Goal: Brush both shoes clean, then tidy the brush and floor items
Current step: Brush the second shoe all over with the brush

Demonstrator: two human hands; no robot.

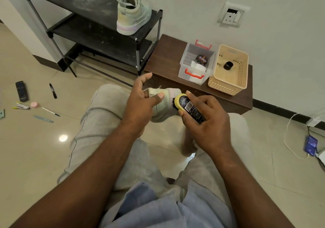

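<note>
Clutter first: remote point(22, 91), marker point(53, 90) and pens point(43, 119) lie loose on the tiles point(35, 148) at far left, well apart from us; tidy step not yet done. One shoe point(131, 14) sits on top of the rack point(79, 0), likely parked as finished. Our left hand point(140, 104) holds the second shoe point(164, 104) in front of us, thumb point(159, 97) pressed across the upper, index finger point(145, 77) sticking out, to steady it. Our right hand point(209, 120) wraps round the brush point(190, 107), bristles touching that shoe's end: scrubbing stroke, we judge. Clear box point(190, 79) and basket point(226, 86) sit open on the low table point(165, 57), probably where the brush goes after.
</note>
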